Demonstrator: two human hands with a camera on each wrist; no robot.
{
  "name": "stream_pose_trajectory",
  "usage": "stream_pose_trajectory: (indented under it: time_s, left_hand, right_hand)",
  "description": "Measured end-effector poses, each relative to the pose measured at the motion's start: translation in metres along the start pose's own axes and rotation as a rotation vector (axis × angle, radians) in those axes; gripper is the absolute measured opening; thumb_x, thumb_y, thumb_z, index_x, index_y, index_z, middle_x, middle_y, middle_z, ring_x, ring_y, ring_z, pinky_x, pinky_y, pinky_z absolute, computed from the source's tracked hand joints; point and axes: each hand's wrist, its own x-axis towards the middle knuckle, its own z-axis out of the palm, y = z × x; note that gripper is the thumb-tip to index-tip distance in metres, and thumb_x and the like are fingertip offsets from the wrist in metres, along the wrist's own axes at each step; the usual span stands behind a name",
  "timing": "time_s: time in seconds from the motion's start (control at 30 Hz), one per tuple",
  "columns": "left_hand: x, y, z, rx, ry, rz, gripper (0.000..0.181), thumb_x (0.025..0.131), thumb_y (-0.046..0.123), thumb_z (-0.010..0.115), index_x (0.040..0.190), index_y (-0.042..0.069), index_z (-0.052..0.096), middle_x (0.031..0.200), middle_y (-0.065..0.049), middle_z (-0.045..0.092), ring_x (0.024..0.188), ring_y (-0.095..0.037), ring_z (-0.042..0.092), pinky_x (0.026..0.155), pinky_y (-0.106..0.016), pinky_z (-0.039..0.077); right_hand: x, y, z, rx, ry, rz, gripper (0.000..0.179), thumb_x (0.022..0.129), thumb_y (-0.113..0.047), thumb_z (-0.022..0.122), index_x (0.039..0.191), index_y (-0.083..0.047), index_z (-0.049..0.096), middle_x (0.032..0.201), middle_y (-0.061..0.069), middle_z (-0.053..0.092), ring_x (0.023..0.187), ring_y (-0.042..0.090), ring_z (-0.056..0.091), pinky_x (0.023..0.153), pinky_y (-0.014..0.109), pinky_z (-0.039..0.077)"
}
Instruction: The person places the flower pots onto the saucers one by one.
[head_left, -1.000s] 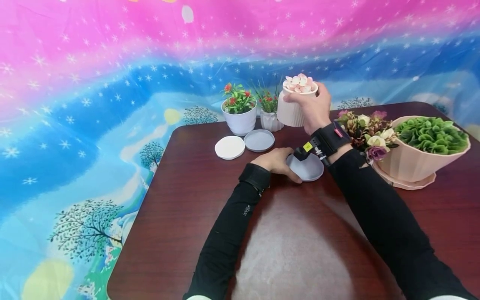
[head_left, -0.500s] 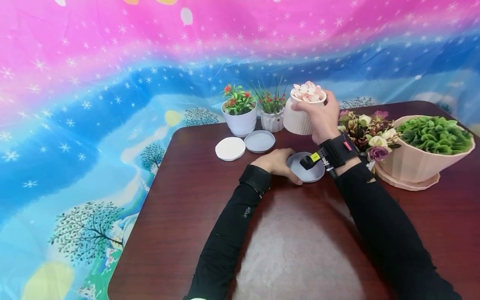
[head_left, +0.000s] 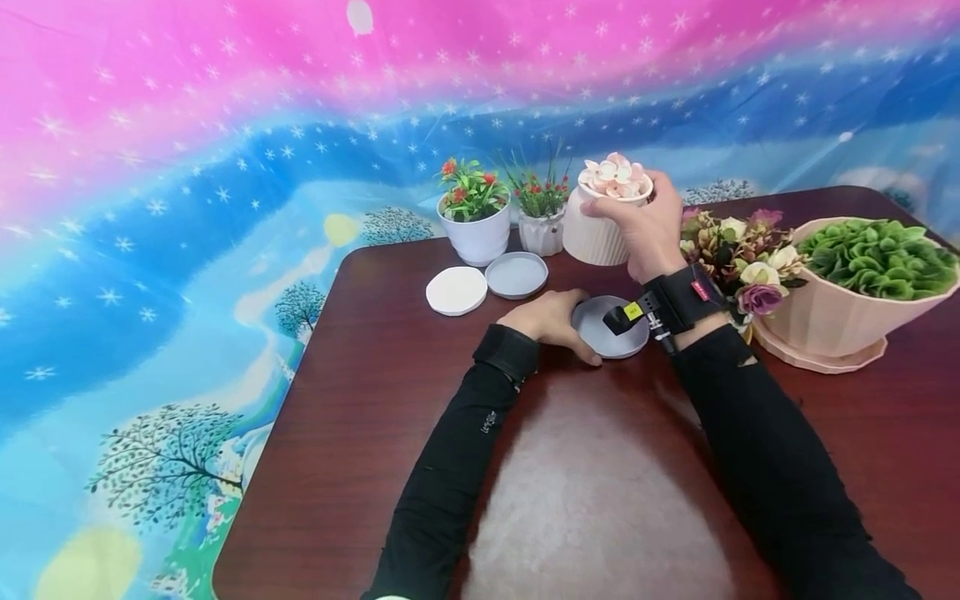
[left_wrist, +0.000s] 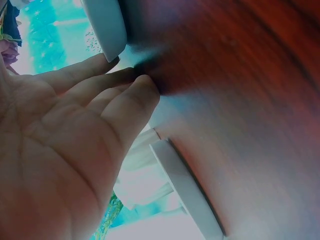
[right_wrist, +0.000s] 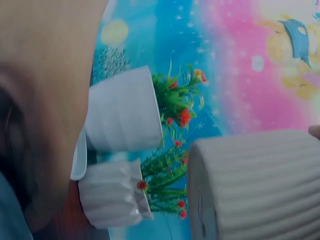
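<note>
My right hand (head_left: 654, 225) grips a cream ribbed flowerpot (head_left: 596, 232) with pale pink flowers (head_left: 615, 177) in its mouth, holding it up above the table, slightly tilted. In the right wrist view the ribbed wall of the flowerpot (right_wrist: 265, 185) fills the lower right. On the table my left hand (head_left: 550, 323) rests at the left side of a round grey saucer (head_left: 596, 337), thumb and fingers spread along the rim. The left wrist view shows the left hand's (left_wrist: 65, 130) fingers fairly straight, a fingertip right at the saucer's edge (left_wrist: 107, 30).
A white saucer (head_left: 456, 291) and another grey saucer (head_left: 517, 276) lie farther back. Behind them stand a white flowerpot (head_left: 476, 236) and a smaller fluted one (head_left: 542, 236). To the right are mixed flowers (head_left: 742, 258) and a large peach planter (head_left: 817, 312) with green leaves.
My right hand has carried the flowerpot a little to the right and lower, then held it about there. My left hand stays by the grey saucer. The head view has shifted slightly.
</note>
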Motion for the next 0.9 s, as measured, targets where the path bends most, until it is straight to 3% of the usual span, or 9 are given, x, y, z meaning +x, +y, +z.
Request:
stream_pose_trajectory:
  time_s: [0.23,0.37,0.53,0.9]
  left_hand:
    - [-0.002,-0.002,-0.002,-0.009,-0.010,0.004,0.109,0.069,0.050,0.097,0.158,0.013,0.049,0.150,-0.003,0.059,0.132,-0.016,0.056,0.108,-0.031,0.047]
    - [0.006,-0.008,0.003,0.002,-0.003,-0.015,0.110,0.065,0.051,0.099,0.158,0.017,0.050,0.149,0.001,0.060,0.132,-0.014,0.056,0.107,-0.030,0.047]
    - [0.001,-0.004,0.001,0.000,-0.013,-0.008,0.110,0.066,0.052,0.098,0.158,0.015,0.050,0.149,-0.001,0.059,0.132,-0.015,0.056,0.108,-0.031,0.047]
    - [0.054,-0.051,0.025,-0.023,0.007,0.026,0.123,0.054,0.070,0.098,0.158,0.025,0.048,0.146,0.009,0.058,0.130,-0.011,0.054,0.111,-0.034,0.045]
  right_hand:
    - [-0.001,-0.001,-0.002,-0.090,-0.012,0.043,0.060,0.079,-0.003,0.085,0.128,-0.008,0.051,0.132,0.003,0.051,0.118,0.019,0.054,0.107,0.038,0.047]
    - [-0.003,-0.002,-0.005,-0.128,-0.035,0.066,0.055,0.079,-0.004,0.084,0.121,-0.011,0.048,0.129,0.003,0.049,0.115,0.019,0.055,0.102,0.039,0.051]
    - [-0.006,-0.005,-0.008,-0.194,-0.071,0.083,0.062,0.081,-0.008,0.085,0.128,-0.007,0.045,0.131,0.004,0.048,0.115,0.019,0.055,0.101,0.038,0.051]
    - [-0.009,-0.015,-0.011,-0.340,-0.115,0.055,0.070,0.080,-0.011,0.088,0.134,-0.001,0.043,0.130,0.007,0.047,0.116,0.021,0.054,0.101,0.040,0.052]
